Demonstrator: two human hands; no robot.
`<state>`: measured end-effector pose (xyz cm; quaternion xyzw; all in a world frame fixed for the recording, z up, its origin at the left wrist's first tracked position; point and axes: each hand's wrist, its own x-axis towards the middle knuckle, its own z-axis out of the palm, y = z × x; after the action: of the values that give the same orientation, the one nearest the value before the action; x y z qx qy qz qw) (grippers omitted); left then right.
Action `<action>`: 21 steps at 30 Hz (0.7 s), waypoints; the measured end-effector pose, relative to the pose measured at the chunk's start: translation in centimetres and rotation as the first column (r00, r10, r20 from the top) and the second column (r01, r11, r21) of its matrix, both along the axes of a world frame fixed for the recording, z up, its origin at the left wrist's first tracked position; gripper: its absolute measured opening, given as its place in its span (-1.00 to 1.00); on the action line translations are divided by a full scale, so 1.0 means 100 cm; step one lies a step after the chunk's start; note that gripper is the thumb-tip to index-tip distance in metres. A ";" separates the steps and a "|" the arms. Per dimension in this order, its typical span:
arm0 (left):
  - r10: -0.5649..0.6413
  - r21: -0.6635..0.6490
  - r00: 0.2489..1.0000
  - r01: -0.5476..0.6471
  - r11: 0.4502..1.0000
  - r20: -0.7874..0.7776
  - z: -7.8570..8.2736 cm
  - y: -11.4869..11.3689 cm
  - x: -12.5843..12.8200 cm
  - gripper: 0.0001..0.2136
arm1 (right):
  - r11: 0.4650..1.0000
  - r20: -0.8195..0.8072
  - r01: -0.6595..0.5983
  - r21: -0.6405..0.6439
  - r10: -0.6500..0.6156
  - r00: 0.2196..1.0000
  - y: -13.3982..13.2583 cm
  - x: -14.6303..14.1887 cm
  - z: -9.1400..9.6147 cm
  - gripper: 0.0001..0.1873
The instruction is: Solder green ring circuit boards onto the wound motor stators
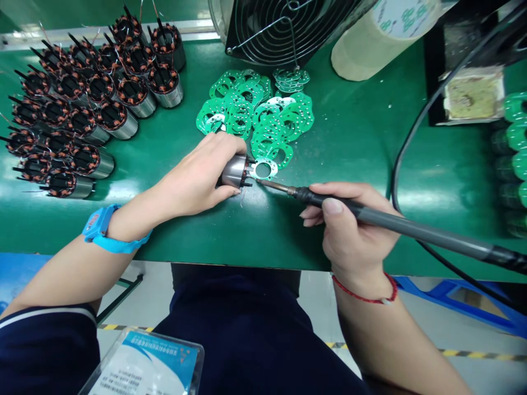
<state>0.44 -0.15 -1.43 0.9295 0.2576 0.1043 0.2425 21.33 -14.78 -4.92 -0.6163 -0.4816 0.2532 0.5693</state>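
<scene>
My left hand (203,173) is closed around a small metal motor stator (235,171) lying on its side on the green table (349,142). A green ring-shaped circuit board (264,168) sits on the stator's right end. My right hand (349,227) grips a grey soldering iron (395,225) like a pen. The iron's tip (267,184) touches the lower edge of the ring board.
A pile of loose green ring boards (257,112) lies just behind my hands. Several wound stators (82,104) stand in rows at the back left. A black fan (288,27), a tape roll (382,38) and a sponge tray (473,96) stand at the back; finished parts (514,153) at the right edge.
</scene>
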 end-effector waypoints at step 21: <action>0.160 0.044 0.987 -0.160 0.986 -0.002 -0.007 -0.011 -0.007 -0.68 | 0.960 0.399 -0.208 -0.186 0.267 0.877 0.020 -0.012 0.002 -0.70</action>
<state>-0.30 -1.25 -2.18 0.9111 0.3299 0.1266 0.2123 20.16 -12.78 -4.72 -0.6301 -0.6460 0.2152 0.3732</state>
